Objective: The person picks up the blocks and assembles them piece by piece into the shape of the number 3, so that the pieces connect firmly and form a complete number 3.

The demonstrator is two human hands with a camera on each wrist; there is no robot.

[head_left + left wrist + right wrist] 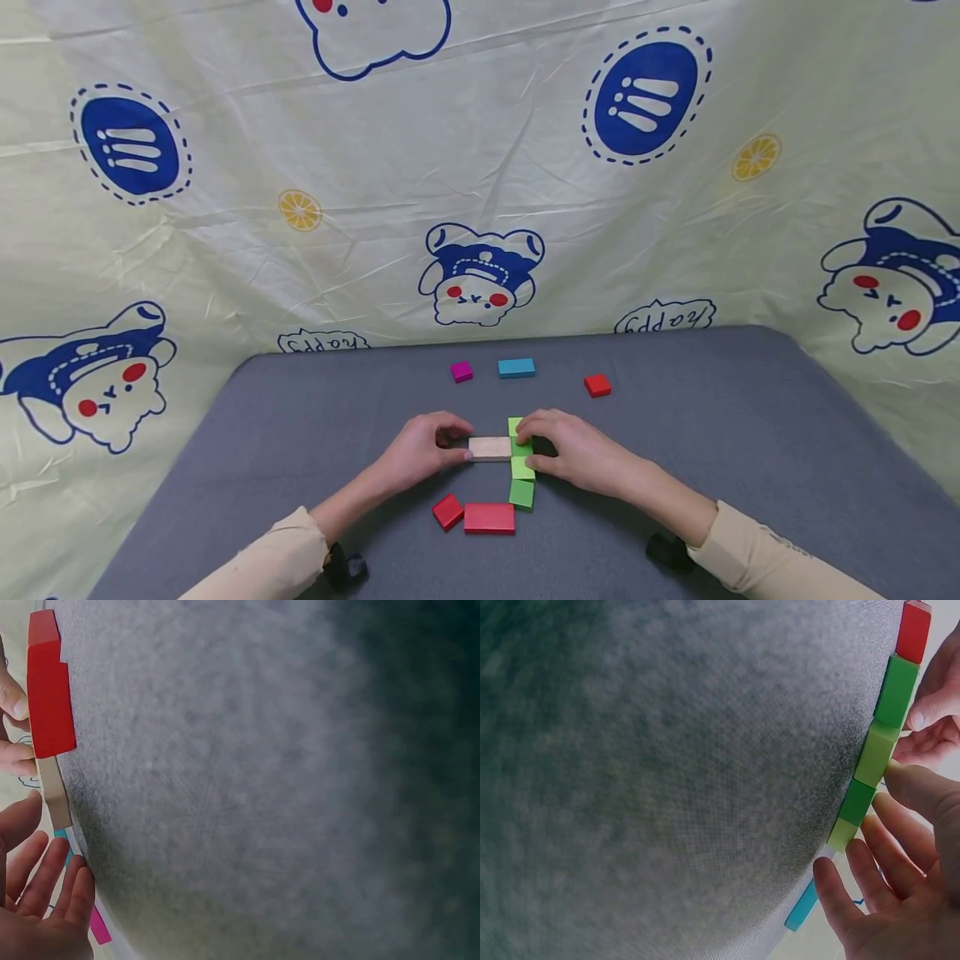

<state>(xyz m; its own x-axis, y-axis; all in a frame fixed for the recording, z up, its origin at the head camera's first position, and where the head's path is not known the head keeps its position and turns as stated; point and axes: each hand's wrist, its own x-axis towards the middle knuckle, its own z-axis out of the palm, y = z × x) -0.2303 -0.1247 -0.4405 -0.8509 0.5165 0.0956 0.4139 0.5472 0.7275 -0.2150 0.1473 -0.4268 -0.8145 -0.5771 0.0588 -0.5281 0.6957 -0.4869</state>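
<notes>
A plain wooden block (pixel 490 449) lies crosswise, its right end against a row of green blocks. My left hand (pixel 423 450) is at the wooden block's left end, thumb by its near corner, other fingers loosely bent. My right hand (pixel 573 450) rests at the row, index fingertip on a dark green block (pixel 522 447) and thumb against a light green block (pixel 522 468). In the right wrist view its fingers (pixel 900 855) are extended along the row. Another light green block (pixel 514 426) forms the far end, partly hidden by my hand; a green block (pixel 521 495) forms the near end.
Nearer me lie a long red block (pixel 489 519) and a small tilted red block (pixel 448 512). Farther back are a magenta block (pixel 461 372), a blue block (pixel 517 368) and another red block (pixel 597 385). The grey table (pixel 337 392) meets a printed curtain (pixel 487 150) behind.
</notes>
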